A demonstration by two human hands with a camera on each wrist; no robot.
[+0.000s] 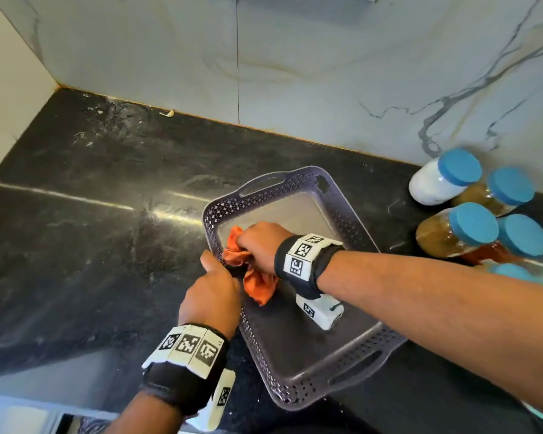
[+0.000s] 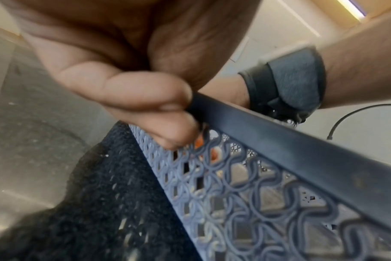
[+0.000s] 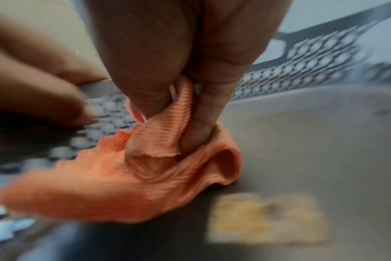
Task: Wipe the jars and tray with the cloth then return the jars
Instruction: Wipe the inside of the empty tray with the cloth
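While our left hand grips the tray rim, our right hand holds the bunched cloth on its floor at 9 o'clock. Jars wait at 3 o'clock. Tray-wiping underway; next, we judge, strokes toward unwiped floor.

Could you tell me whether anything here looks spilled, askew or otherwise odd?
A yellowish patch marks the tray floor near the orange cloth, possibly residue or a label. White specks dust the counter's back left corner.
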